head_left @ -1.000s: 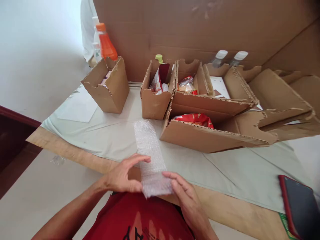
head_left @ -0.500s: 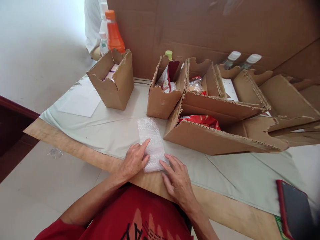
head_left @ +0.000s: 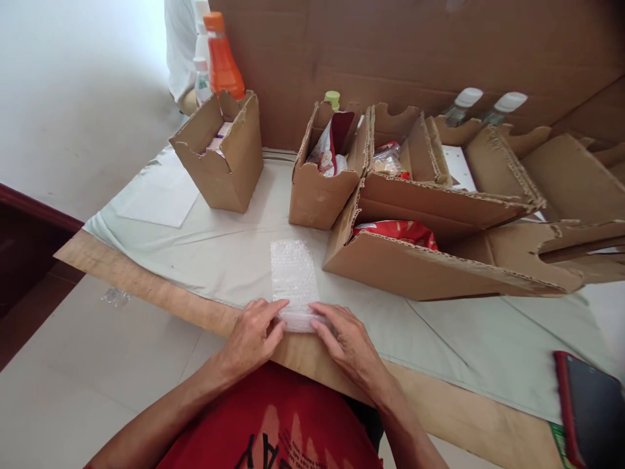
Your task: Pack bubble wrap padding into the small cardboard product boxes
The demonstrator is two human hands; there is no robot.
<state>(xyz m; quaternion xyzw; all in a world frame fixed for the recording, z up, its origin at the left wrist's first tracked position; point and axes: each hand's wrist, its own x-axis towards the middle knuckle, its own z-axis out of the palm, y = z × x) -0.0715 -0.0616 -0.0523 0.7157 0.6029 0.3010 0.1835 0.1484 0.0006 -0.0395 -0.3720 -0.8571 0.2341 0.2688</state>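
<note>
A folded strip of clear bubble wrap point(head_left: 294, 277) lies on the pale cloth point(head_left: 219, 260) near the table's front edge. My left hand point(head_left: 251, 335) and my right hand point(head_left: 344, 342) meet at its near end. The fingers of both hands are pressed together on that folded edge, left from the left side, right from the right. The far end of the strip lies free, pointing at the cardboard boxes.
Open cardboard boxes stand behind: one point(head_left: 219, 156) at the left by an orange bottle point(head_left: 222, 58), one point(head_left: 322, 176) with snack packets, and a long low tray point(head_left: 415, 270) holding a red packet point(head_left: 398, 231). A red-cased phone point(head_left: 590, 407) lies at the right. A cardboard wall point(head_left: 415, 45) closes the back.
The bubble wrap was held up as a long strip; now it lies shorter and folded on the cloth. Both hands have come down onto its near end.
</note>
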